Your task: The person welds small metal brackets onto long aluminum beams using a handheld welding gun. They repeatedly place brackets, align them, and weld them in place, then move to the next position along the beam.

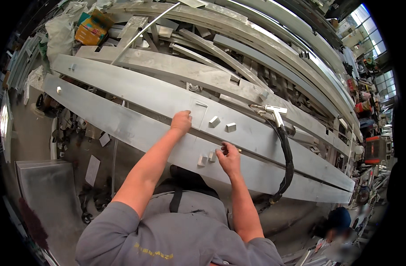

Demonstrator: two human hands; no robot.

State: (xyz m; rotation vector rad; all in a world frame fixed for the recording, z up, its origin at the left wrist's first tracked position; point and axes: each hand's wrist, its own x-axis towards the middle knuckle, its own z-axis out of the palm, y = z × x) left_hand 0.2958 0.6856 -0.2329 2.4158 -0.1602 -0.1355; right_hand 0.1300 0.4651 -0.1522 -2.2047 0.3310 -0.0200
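Two long, tapering grey metal beams lie side by side before me, a far beam (145, 91) and a near beam (123, 122). My left hand (181, 122) is closed at the far beam's inner edge, beside a thin square plate (197, 114); its fingertips hide whatever they grip. Over the near beam, my right hand (228, 158) has loosely curled fingers with the thumb apart. Close to it are two small metal blocks, one block (212, 156) and another block (202, 160). Two more stand on the far beam, a left block (214, 121) and a right block (231, 127).
A silver welding gun (274, 110) rests at the far beam's right part, its black hose (286, 164) crossing both beams. Beyond lie stacked metal profiles (167, 62). Flat sheets (47, 186) stand at lower left. A person in a dark cap (338, 219) is at lower right.
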